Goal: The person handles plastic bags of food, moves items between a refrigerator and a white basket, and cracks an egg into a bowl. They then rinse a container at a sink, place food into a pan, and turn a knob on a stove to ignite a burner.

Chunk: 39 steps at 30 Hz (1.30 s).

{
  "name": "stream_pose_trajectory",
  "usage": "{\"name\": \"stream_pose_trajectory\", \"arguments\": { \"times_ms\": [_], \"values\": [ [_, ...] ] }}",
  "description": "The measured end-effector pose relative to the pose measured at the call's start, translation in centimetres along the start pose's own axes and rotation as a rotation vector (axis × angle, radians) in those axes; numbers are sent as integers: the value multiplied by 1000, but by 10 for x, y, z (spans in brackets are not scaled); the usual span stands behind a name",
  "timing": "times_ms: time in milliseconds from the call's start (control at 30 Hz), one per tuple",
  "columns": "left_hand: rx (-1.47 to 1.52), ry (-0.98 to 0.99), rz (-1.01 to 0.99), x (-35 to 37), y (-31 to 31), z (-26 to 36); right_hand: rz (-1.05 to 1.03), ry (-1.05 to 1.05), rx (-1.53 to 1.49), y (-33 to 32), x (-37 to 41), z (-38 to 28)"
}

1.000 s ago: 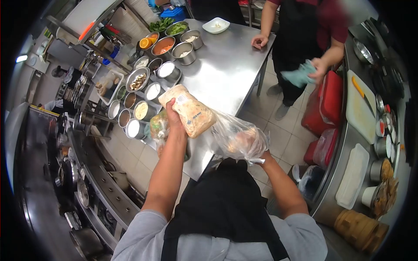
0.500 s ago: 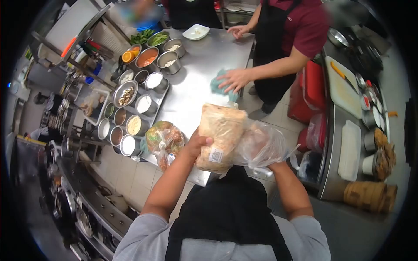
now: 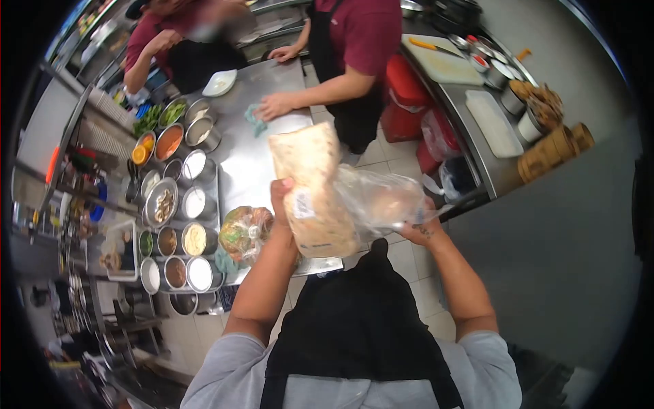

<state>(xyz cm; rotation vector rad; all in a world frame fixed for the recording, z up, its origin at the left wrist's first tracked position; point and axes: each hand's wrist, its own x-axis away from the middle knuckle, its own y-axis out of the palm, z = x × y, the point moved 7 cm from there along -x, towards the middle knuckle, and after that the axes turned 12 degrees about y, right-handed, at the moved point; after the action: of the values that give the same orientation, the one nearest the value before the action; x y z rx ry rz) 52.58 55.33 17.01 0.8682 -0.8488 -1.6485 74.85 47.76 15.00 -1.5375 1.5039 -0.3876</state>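
Note:
My left hand [image 3: 281, 202] is closed around the edge of a packet of flatbread [image 3: 310, 170], pale and brown-speckled in clear plastic with a white label. Lower right of it, my right hand [image 3: 424, 227] grips a clear plastic bag [image 3: 385, 198] with pinkish contents I cannot make out; its fingers are partly hidden behind the plastic. The bag touches the packet's right side. Both are held up in front of me over the table's near right corner. Left of my left hand, a tied bag of mixed vegetables [image 3: 244, 235] rests on the steel table [image 3: 238, 150].
Several metal containers of ingredients, including a bowl of sliced mushrooms [image 3: 161, 202], line the table's left side. Across from me, a co-worker's hand [image 3: 278, 105] presses a green cloth [image 3: 255, 121]. A second person stands behind a white dish [image 3: 220, 83]. A side counter holds a cutting board [image 3: 443, 60].
My view has turned right, so the table sits further left. The packet is tilted more upright, and my right hand shows more clearly on the bag. The co-worker's hand remains on the cloth.

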Motion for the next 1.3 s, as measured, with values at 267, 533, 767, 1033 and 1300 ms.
{"name": "stream_pose_trajectory", "arguments": {
  "times_ms": [267,533,767,1033,1300],
  "values": [
    [-123,-17,-37,-21,-25,4,761,627,-345,-104,121,-1],
    [-128,-476,-181,18,-27,-168,654,509,-462,-215,89,-88],
    [378,-807,-238,134,59,-248,474,1004,-319,-98,103,-14],
    [421,-905,-242,173,37,-253,279,911,-418,-66,231,4],
    [561,-923,-28,101,6,-267,-203,1015,-476,36,269,95]
  ]
}}
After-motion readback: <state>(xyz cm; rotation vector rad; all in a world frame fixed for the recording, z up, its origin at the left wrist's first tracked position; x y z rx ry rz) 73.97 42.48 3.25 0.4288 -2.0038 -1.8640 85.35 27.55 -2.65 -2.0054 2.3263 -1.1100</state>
